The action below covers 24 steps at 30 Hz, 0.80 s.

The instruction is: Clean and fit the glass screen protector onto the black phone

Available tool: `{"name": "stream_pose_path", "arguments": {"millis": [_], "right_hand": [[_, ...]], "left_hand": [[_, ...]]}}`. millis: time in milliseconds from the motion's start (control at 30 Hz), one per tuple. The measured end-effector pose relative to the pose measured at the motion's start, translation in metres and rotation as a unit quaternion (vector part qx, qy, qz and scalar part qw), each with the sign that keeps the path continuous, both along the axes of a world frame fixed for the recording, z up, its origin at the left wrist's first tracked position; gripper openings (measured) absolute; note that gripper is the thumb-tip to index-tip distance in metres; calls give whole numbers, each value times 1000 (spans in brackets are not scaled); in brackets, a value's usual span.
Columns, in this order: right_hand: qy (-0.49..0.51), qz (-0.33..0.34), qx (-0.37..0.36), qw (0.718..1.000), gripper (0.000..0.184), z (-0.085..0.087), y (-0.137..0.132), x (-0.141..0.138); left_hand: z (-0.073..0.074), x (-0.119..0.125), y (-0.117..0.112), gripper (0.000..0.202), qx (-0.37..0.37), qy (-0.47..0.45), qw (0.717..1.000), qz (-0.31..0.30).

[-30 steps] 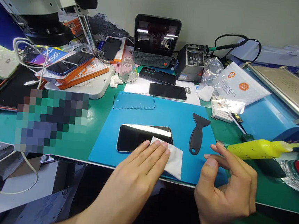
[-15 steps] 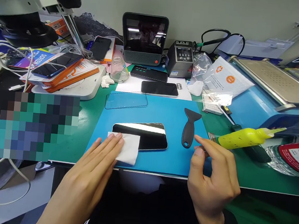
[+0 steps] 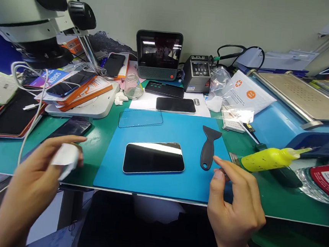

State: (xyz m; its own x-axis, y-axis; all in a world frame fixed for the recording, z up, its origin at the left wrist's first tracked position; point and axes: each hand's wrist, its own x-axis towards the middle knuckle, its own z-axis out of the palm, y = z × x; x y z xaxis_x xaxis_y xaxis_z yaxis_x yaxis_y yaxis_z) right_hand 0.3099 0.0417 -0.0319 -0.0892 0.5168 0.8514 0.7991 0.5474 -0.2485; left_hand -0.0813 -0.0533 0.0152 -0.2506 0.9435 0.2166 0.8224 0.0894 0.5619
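A small white wipe (image 3: 65, 157) is pinched in the fingertips of the left hand (image 3: 37, 177). That hand is raised above the front left edge of the green bench (image 3: 103, 133), palm turned inward, fingers closed around the wipe; both are blurred. Just behind it a dark phone (image 3: 70, 127) lies flat on the bench.

To the right, well apart from the wipe, a black phone (image 3: 153, 158) lies screen up in the middle of a blue mat (image 3: 175, 130), its long side running left to right. Nothing touches it. A black scraper (image 3: 208, 148) rests on the mat just beside the phone's right end, handle toward the person.

The right hand (image 3: 236, 206) hovers over the mat's front right corner, near the scraper's handle. Its wrist is bent upward and its fingers are loosely curled and parted, with nothing visible between thumb and forefinger. A yellow bottle (image 3: 267, 158) lies on its side just beyond this hand. A clear glass sheet (image 3: 141, 118) sits at the mat's far left corner.
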Motion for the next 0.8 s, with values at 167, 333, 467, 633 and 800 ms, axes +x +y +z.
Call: {"name": "stream_pose_path", "arguments": {"millis": [167,333,467,633,800], "right_hand": [[-1,5,7,1000,30,1,2,0],[-7,4,13,1000,25,3,2,0],[-11,2,15,1000,24,3,3,0],[-10,0,18,1000,25,2,4,-1],[-6,3,22,1000,25,4,3,-1]], "left_hand": [[0,27,27,32,-12,6,1000,-14],[2,37,47,33,1,8,999,-45],[4,44,51,29,12,15,998,-65],[8,48,53,32,41,7,995,-87],[18,39,73,34,63,64,993,-80]]}}
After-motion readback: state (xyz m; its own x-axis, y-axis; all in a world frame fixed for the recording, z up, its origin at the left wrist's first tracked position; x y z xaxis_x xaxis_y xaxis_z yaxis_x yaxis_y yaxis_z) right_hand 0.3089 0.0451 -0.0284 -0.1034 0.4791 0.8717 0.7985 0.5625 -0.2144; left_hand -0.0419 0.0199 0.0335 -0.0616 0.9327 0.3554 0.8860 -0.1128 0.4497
